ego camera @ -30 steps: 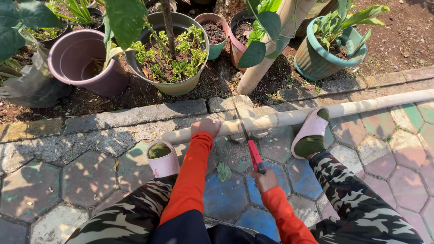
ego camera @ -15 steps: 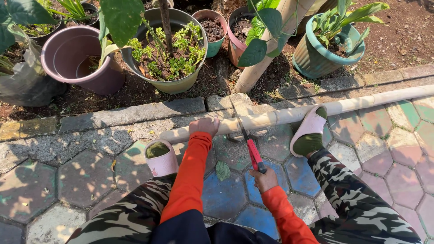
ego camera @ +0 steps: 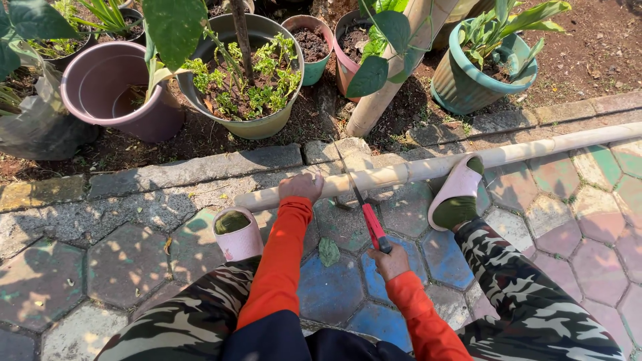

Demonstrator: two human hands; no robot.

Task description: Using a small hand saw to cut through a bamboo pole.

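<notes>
Person crouched on painted hexagonal paving, sawing a long pale bamboo pole laid along the stone kerb of a garden bed.

Left hand was closed over the pole near its free end, pressing it down. Right hand was wrapped around the red handle of a hand saw; the thin blade ran forward and crossed the pole just right of the left hand.

Right foot in a pink slipper rested on the pole further along, toe tilted up against it. Left slipper stood flat on the paving, just beside the pole's end.

Compared with the two earlier views: both grips were unchanged, the pole had not shifted, and the saw sat at much the same angle across the same spot. No visible separation at the cut; depth of the kerf could not be read. Judgement: cut was ongoing, pole not yet parted.

A fallen green leaf lay on the paving between the arms. Potted plants behind the kerb, including a large olive pot and a teal pot.
</notes>
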